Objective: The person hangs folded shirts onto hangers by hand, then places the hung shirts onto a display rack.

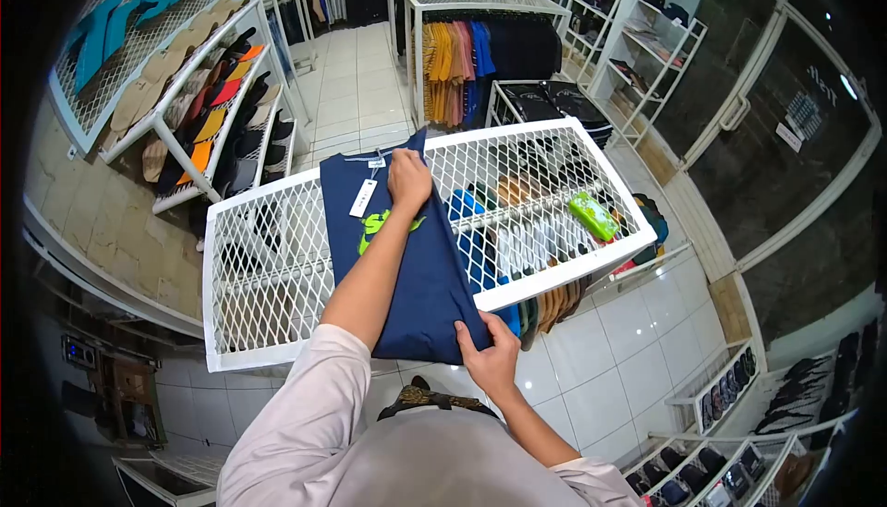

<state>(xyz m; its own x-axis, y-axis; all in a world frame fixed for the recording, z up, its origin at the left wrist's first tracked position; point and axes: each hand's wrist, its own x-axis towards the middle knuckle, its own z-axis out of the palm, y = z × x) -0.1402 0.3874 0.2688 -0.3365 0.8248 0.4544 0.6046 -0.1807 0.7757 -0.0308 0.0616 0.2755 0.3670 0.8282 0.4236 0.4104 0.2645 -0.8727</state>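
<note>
A navy blue shirt [420, 294] with a green print and a white hang tag [363, 198] lies partly folded on a white mesh-topped rack [277, 276]. My left hand [409, 179] is closed on the shirt's upper part, near the collar and to the right of the tag. At the lower right corner of the shirt, my right hand [492, 352] holds the edge between thumb and fingers. The shirt's right side has a long fold running between the two hands. What lies under the fold is hidden.
A bright green packet [593, 217] lies on the rack's right part. Clothes hang beneath the mesh. Cap shelves [214, 105] stand at the left, another clothes rack [490, 8] ahead, and glass doors [795, 137] at the right.
</note>
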